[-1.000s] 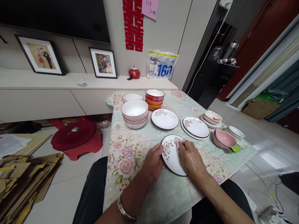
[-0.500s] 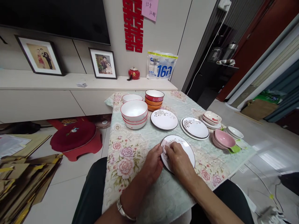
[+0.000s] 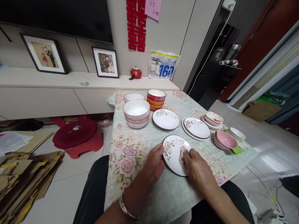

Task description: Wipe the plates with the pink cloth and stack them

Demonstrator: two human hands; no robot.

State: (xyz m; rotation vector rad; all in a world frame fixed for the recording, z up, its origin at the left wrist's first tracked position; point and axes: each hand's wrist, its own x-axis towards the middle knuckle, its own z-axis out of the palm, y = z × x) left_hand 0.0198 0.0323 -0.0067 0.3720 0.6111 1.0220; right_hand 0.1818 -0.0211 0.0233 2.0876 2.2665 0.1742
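Note:
A white plate (image 3: 174, 160) with a dark rim and brown flower pattern is tilted above the near part of the table. My left hand (image 3: 154, 161) grips its left edge, thumb on the rim and fingers underneath. Bunched in the fingers of my right hand (image 3: 197, 166) is a pale pink cloth (image 3: 182, 154), pressed on the right part of the plate's face. Beyond the held plate lie two similar stacks, the patterned plates (image 3: 165, 119) in the middle and more patterned plates (image 3: 197, 128) to the right.
White bowls with red rims (image 3: 136, 110) stand stacked at the left, beside red and orange bowls (image 3: 156, 99). Pink bowls (image 3: 225, 140), small white bowls (image 3: 236, 133) and heart-patterned dishes (image 3: 213, 118) sit at the right. A floral tablecloth (image 3: 133, 146) covers the table. A red stool (image 3: 78, 137) stands left.
My right hand has slid the cloth from the plate's left side across to its right side, uncovering the flower pattern. My left hand still holds the left edge. The view has shifted slightly.

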